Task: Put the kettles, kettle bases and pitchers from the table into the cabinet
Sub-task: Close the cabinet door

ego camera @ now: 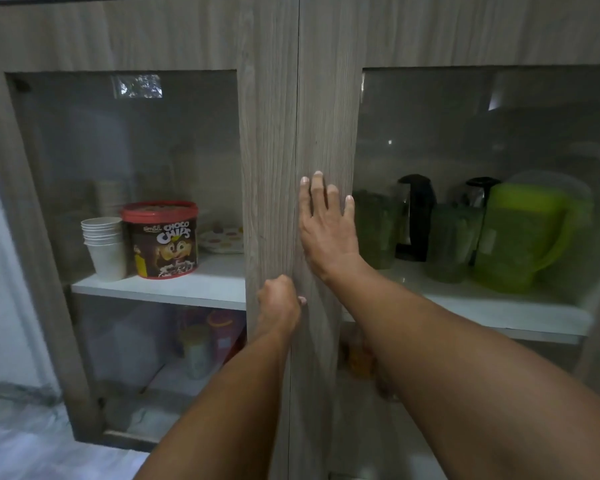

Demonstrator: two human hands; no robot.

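A grey wood cabinet with two glass doors fills the view. Both doors look shut, meeting at the centre seam. My right hand (326,226) lies flat, fingers spread, on the right door's (329,98) wooden frame. My left hand (279,303) is curled into a fist at the seam, on the left door's (267,133) edge. Behind the right glass, on a white shelf (482,310), stand a large green pitcher (523,237), two darker green pitchers (374,230) (447,244), a black kettle (416,216) and a second kettle (478,192) partly hidden.
Behind the left glass, a stack of white paper cups (104,247), a red-lidded Choco Chips tub (163,240) and a dotted plate (222,237) sit on a shelf. Lower shelves hold blurred cups and bottles (205,341). Pale floor (32,452) lies at bottom left.
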